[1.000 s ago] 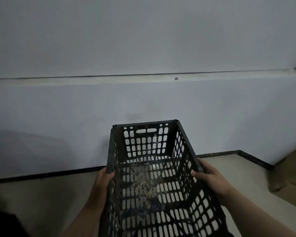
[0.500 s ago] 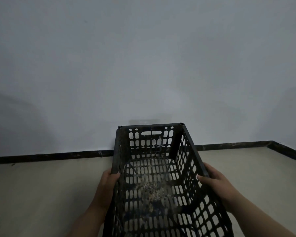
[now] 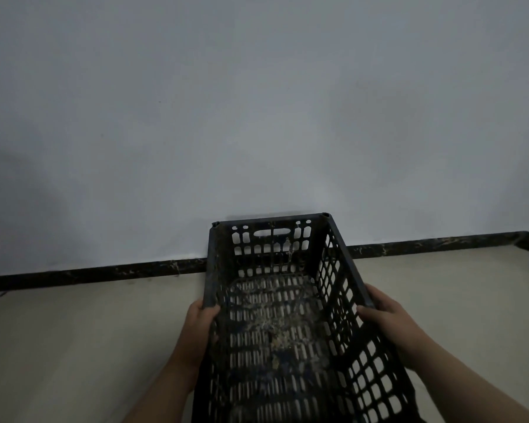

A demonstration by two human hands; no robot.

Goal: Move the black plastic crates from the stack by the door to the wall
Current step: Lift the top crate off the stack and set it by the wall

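One black crate (image 3: 290, 315), two hands, and seemingly nothing else, though dim.

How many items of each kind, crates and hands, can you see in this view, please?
Black plastic crate: 1
Hands: 2, the left hand and the right hand, each gripping a long side rim of the crate
Total: 3
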